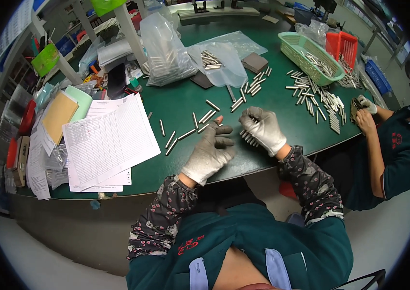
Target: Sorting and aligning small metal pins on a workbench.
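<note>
My left hand (209,153), in a grey-white glove with a bare thumb tip, is held over the green table (159,166) with its fingers apart. I see nothing in it. Loose short metal pins (171,139) lie just beyond and to its left. My right hand (265,126), also gloved, is closed, with the ends of several metal pins showing at its fingers. A row of metal pins (248,137) sits below these fingers, partly hidden by the hand. More pins (253,88) lie scattered beyond it.
Printed sheets (110,140) lie at left. Behind stand a plastic bag of pins (166,58) and an opened bag (234,63). At right are a green basket (289,46), a red basket (342,44) and a pin pile (311,94). A co-worker's gloved hand (368,104) is beside it.
</note>
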`<action>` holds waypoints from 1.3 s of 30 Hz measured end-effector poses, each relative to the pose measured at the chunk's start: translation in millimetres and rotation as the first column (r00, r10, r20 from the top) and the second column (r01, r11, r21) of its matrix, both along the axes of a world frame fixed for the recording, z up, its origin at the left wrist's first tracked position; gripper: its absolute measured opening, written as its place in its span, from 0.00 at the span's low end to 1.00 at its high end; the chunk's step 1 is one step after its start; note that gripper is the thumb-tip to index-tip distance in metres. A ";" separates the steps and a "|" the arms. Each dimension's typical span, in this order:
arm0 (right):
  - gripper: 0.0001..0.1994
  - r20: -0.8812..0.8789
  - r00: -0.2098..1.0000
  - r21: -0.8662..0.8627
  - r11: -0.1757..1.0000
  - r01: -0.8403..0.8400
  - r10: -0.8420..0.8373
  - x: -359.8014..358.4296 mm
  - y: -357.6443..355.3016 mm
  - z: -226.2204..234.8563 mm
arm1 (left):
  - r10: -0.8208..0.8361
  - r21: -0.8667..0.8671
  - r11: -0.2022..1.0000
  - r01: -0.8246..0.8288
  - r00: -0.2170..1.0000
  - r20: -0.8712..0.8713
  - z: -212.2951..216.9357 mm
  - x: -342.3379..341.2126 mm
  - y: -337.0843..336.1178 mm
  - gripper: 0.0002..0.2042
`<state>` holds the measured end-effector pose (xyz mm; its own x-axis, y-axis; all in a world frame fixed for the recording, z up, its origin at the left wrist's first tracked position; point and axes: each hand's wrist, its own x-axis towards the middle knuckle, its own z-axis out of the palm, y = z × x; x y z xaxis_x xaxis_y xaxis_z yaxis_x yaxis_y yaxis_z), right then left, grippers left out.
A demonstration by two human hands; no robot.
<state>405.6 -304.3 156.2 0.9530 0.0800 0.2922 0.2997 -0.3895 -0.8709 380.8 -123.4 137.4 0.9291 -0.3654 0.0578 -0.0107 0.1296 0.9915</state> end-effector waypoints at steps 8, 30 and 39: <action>0.05 0.483 0.802 -0.399 0.903 -0.157 0.353 -29.6 31.7 34.4 | -0.383 0.002 0.921 0.390 0.906 -0.180 25.4 3.5 0.1 0.18; 0.19 0.358 0.922 -0.467 0.883 0.037 0.150 -12.4 58.7 24.4 | -0.236 0.346 0.938 0.001 0.734 0.636 -20.9 18.7 -7.0 0.26; 0.19 -0.251 0.931 -0.307 0.891 -0.335 0.264 6.8 52.2 31.8 | -0.387 -0.305 0.890 0.338 0.915 -0.115 -18.4 3.0 3.1 0.26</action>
